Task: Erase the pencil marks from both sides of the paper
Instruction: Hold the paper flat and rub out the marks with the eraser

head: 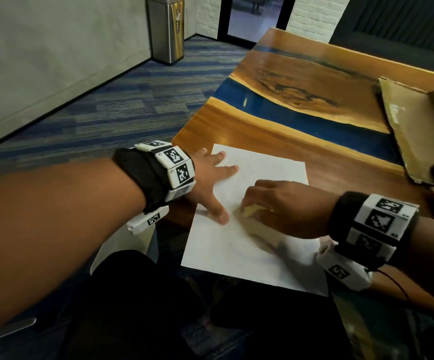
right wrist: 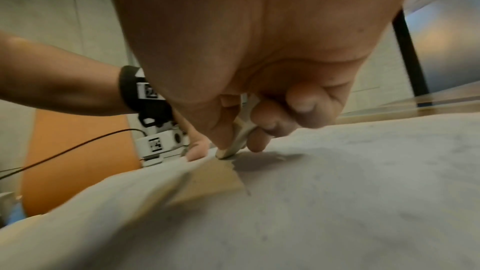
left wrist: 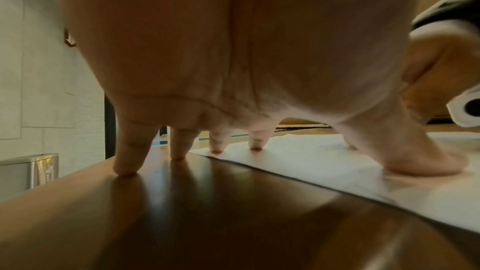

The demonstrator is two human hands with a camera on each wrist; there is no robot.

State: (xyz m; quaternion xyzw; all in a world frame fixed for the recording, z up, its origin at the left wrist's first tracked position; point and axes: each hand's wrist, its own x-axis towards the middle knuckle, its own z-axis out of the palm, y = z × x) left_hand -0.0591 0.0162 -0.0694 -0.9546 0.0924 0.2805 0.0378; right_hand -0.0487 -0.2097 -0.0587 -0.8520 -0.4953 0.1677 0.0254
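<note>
The white paper [head: 239, 245] lies flat on the near left part of the wooden surface [head: 275, 126], and its near edge sticks out past the surface. A few thin pencil lines show near its far end. The right hand [head: 286, 206] has its fingers [right wrist: 259, 128] curled tight around a small pale eraser [right wrist: 240, 134], with its tip touching the paper. The left hand [head: 210, 183] is spread open, fingers straight, pressing on the paper's left side. Farther right lies a cardboard sheet [head: 413, 126].

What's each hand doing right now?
Left hand: open, fingers spread, pressing the paper flat.
Right hand: pinching the eraser against the paper.
</note>
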